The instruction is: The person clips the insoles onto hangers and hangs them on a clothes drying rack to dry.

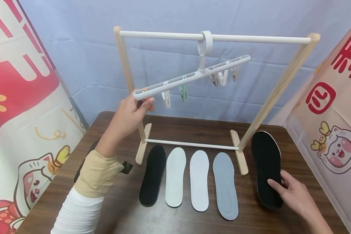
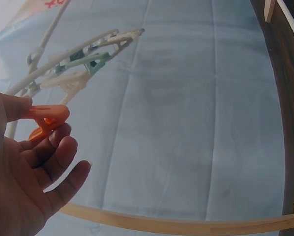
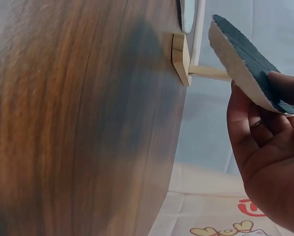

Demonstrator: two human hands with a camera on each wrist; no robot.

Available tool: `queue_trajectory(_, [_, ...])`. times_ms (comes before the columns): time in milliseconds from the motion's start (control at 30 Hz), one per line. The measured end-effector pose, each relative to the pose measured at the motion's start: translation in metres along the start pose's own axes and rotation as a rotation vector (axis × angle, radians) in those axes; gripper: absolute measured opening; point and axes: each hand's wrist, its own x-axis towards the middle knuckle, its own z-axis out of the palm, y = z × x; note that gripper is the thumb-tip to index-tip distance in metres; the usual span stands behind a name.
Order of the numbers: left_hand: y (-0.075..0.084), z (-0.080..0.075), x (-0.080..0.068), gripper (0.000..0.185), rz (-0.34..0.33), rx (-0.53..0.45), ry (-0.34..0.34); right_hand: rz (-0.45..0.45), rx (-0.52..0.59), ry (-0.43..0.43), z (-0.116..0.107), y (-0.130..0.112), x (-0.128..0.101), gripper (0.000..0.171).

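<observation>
Insole (image 1: 265, 165) above woodgrain tabletop (image 1: 190, 130), blue backdrop (image 1: 84, 42)

Smooth plastic is seen in the orange clip (image 2: 54, 112); matt cloth is shown by the black insole (image 1: 264, 162), lower right.

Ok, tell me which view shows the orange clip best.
The left wrist view: the orange clip is large there, pinched in the left hand. The head view shows it small and partly hidden; the right wrist view doesn't show it.
</observation>
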Motion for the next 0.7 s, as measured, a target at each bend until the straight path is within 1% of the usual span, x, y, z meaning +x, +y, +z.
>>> queue_trajectory(67, [0.0,0.0,-0.001,0.03,0.001,-0.003,0.0,-0.016,-0.004,0.011,0.002,-0.003,-0.001,0.035])
queue_trajectory(267, [0.0,0.0,-0.001,0.033,0.005,-0.003,-0.001,-0.067,0.0,0.038,0.005,-0.011,-0.002,0.032])
queue_trajectory(500, [-0.001,0.0,0.0,0.031,0.019,-0.007,0.005,-0.102,-0.003,-0.001,0.007,-0.021,0.002,0.034])
queue_trajectory(700, [-0.002,-0.001,0.0,0.032,0.028,-0.007,0.001,-0.139,-0.014,0.016,0.01,-0.027,0.005,0.028])
